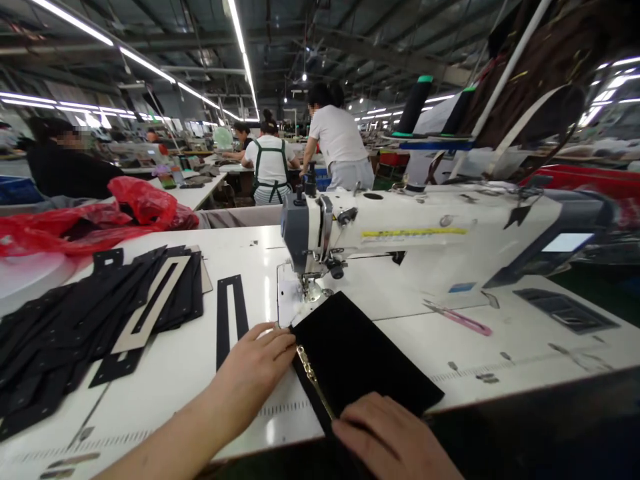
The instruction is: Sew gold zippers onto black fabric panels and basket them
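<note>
A black fabric panel [365,353] lies in front of the sewing machine [425,233], its top corner close to the presser foot [313,291]. Along the panel's left side runs a gold zipper [323,398] with its slider [303,357] near the upper end. My left hand [263,363] is closed at the panel's upper left corner, fingers together on the edge. My right hand [387,433] presses curled fingers on the panel's lower part at the zipper's near end; its fingertips are partly hidden. Left of my left hand lies a black slotted frame piece [225,320].
Black slotted pieces [65,333] are heaped at the left, a beige one [150,300] on top, with red plastic bags [145,207] behind. Pink-handled snips [465,320] lie at the right. Thread cones [415,107] stand behind the machine. Several people work beyond the table.
</note>
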Action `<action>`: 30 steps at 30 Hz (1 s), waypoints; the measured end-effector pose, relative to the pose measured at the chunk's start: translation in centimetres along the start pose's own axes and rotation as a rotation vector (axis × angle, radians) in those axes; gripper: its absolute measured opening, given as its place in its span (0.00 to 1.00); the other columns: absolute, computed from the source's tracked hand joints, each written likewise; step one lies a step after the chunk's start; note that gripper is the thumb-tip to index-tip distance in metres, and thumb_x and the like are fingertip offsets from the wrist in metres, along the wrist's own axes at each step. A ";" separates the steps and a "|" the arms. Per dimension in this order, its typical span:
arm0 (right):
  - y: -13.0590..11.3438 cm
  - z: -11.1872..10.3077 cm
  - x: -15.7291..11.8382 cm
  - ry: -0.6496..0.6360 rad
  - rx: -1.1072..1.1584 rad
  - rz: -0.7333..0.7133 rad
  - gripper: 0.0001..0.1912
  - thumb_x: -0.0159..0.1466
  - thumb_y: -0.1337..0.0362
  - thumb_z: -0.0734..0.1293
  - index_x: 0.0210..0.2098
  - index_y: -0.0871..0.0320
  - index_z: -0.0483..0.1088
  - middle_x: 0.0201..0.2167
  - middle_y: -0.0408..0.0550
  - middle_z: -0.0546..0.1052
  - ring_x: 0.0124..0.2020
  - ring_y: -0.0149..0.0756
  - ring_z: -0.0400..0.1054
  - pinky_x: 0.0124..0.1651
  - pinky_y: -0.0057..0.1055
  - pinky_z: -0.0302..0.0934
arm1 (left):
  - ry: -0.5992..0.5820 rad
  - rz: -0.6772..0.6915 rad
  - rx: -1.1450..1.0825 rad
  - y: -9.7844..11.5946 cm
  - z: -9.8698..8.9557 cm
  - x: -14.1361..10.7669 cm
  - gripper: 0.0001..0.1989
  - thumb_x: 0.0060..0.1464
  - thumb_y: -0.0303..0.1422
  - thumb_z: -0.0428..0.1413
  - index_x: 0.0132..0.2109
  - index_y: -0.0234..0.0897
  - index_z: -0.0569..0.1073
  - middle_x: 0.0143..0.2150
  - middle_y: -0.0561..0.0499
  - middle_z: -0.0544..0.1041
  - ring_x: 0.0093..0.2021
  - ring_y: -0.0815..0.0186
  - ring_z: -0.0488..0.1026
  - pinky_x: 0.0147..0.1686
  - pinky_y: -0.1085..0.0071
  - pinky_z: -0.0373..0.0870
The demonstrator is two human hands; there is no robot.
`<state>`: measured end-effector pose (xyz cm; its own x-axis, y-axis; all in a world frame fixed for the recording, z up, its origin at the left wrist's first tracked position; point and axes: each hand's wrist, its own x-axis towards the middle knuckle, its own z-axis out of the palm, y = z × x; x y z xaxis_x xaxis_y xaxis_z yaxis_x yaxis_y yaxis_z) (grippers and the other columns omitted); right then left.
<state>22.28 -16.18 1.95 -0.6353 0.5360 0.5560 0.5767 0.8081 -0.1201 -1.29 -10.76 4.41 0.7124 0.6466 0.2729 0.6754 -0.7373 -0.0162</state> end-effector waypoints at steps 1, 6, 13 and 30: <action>0.7 -0.2 0.5 -0.018 0.062 0.061 0.10 0.66 0.67 0.58 0.44 0.58 0.68 0.36 0.49 0.75 0.35 0.35 0.69 0.38 0.31 0.65 | -0.031 -0.069 -0.016 0.4 -0.1 0.0 0.14 0.58 0.24 0.45 0.45 0.36 0.73 0.48 0.45 0.75 0.50 0.59 0.70 0.53 0.55 0.63; 7.3 0.2 3.5 -0.016 -0.132 0.506 0.14 0.65 0.59 0.58 0.40 0.62 0.69 0.35 0.55 0.73 0.39 0.43 0.67 0.43 0.39 0.62 | -0.186 -0.351 -0.037 3.2 -0.9 1.2 0.37 0.50 0.56 0.51 0.54 0.25 0.67 0.56 0.34 0.66 0.59 0.48 0.60 0.60 0.46 0.48; 11.9 3.0 4.6 -0.016 -0.268 0.638 0.12 0.65 0.58 0.58 0.29 0.57 0.63 0.23 0.45 0.71 0.24 0.34 0.67 0.26 0.28 0.59 | -0.300 -0.291 -0.101 1.4 0.8 2.9 0.58 0.38 0.67 0.46 0.62 0.21 0.53 0.63 0.29 0.47 0.63 0.43 0.44 0.59 0.39 0.39; 6.9 5.5 6.4 -0.028 0.086 0.138 0.15 0.63 0.69 0.58 0.49 0.58 0.65 0.47 0.51 0.72 0.49 0.40 0.64 0.51 0.42 0.60 | -0.274 -0.226 -0.306 -0.8 1.5 3.4 0.56 0.44 0.65 0.43 0.65 0.25 0.40 0.66 0.35 0.40 0.66 0.51 0.34 0.62 0.48 0.30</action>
<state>19.39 -5.83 0.16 -0.5677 0.6492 0.5061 0.6141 0.7435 -0.2649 0.88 -7.62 3.88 0.6055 0.7954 -0.0275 0.7616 -0.5690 0.3100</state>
